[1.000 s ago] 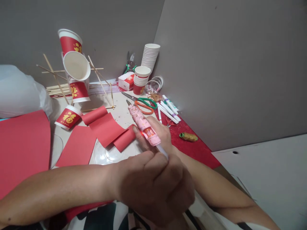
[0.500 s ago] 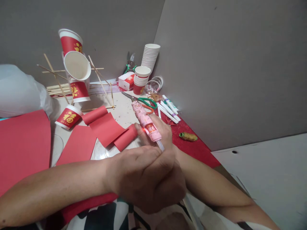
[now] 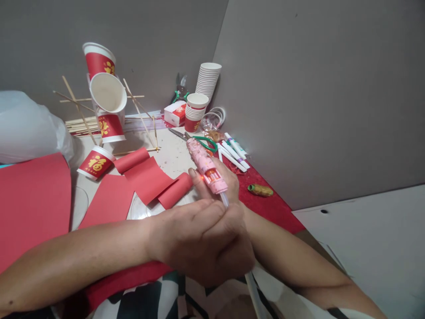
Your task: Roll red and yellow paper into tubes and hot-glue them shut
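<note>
My right hand is closed around a pink glue gun, whose nozzle end points away toward the back of the table. A small red light glows beside its body. My left hand crosses in front, fingers pinched on a translucent glue stick at the gun's rear end. Whether the stick's tip is inside the gun I cannot tell. Below my left hand a pale strip hangs down, its other end hidden. Just past the gun lie green-handled scissors, partly covered by it.
Left of my hands are red paper sheets, a tilted paper cup and a stick frame with joined cups. Stacked cups, pliers, markers and a thread spool lie behind and right. A white bag bulges at left.
The glue gun and my right hand have shifted slightly right. My left hand has risen a little, still pinching the glue stick at the gun's rear.
</note>
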{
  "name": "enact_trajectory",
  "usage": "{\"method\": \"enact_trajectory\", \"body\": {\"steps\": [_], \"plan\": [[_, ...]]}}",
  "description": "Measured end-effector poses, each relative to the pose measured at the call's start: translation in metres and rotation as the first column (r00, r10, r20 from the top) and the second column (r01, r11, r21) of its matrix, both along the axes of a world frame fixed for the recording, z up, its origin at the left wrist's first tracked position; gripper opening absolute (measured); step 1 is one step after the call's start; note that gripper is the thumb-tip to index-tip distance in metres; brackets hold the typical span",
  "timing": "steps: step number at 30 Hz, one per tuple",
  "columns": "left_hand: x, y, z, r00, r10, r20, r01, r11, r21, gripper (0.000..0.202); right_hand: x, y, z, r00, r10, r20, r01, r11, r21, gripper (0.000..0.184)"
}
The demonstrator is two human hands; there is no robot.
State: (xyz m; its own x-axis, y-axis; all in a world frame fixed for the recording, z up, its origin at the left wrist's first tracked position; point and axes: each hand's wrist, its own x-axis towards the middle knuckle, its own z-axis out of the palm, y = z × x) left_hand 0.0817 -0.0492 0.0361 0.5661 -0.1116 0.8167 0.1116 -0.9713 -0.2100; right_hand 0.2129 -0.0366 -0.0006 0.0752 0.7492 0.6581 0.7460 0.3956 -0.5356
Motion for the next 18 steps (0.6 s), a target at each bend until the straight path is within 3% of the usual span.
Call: {"method": "enact_trajectory", "body": {"steps": [2,12,18], "plan": [[0.0003,-0.0022,-0.0004,1.0,0.016,-0.015,-0.016,1.0,-0.01,0.015,-0.0004,-0.0004,0.0008,1.0,0.003,0.006,-0.003,1.0,-0.003,0.022],[-0.0057,-0.0044,0.0041,0.988,-0.04,-0.152,-0.007,0.954,-0.301,0.026,0.0003,0.0012,0.0006,1.0,-0.022,0.021,0.021,0.999,0.041,0.026],[-0.0011,0.0006,0.0009,0.988,0.006,-0.154,-0.039,0.977,-0.21,0.024,-0.0003,0.0007,0.0054,0.999,0.027,-0.043,-0.028,0.999,-0.026,0.024]]}}
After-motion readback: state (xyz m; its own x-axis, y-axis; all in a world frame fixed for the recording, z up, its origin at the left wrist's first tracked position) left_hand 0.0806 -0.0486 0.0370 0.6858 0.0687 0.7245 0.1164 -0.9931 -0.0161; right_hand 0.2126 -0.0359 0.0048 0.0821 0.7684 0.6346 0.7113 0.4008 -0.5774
